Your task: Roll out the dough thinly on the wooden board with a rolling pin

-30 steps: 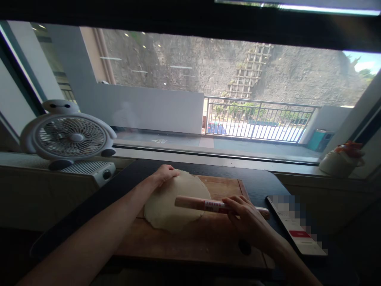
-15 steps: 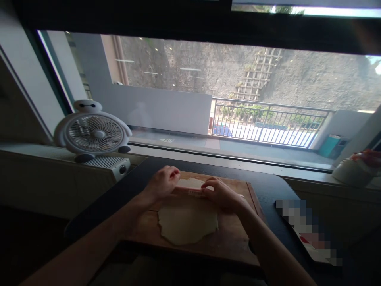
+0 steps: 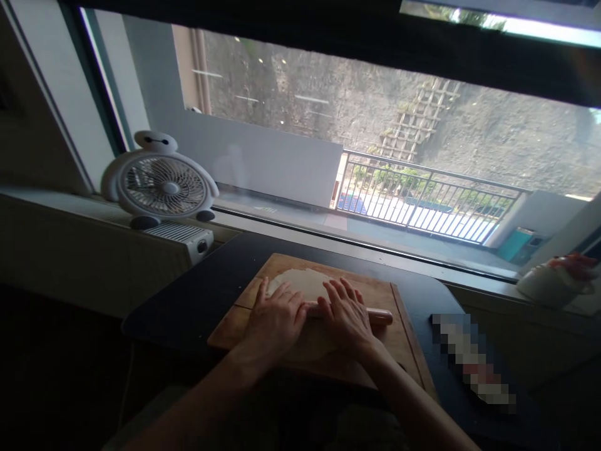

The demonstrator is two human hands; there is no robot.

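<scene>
A flat, pale sheet of dough (image 3: pixel 300 280) lies on a wooden cutting board (image 3: pixel 230 327), its near part hidden by my hands. Across the dough lies a wooden rolling pin (image 3: pixel 379 316), with its right end in plain sight. My left hand (image 3: pixel 277 319) rests palm down over the left part of the pin, fingers stretched forward and apart. Over the pin's middle, my right hand (image 3: pixel 346 316) lies likewise flat with fingers spread. The left end of the pin is hidden under my left hand.
The board rests on a dark table (image 3: pixel 178 300) by a window. At the left, a white fan (image 3: pixel 169 188) stands on a heater (image 3: pixel 200 245). A blurred-out flat object (image 3: pixel 472 360) lies on the table's right side. A white pot (image 3: pixel 554 285) sits on the sill.
My hands have come nearer to me with the rolling pin. Their fingers, curled before, are now stretched out flat. The view has tilted and shifted slightly.
</scene>
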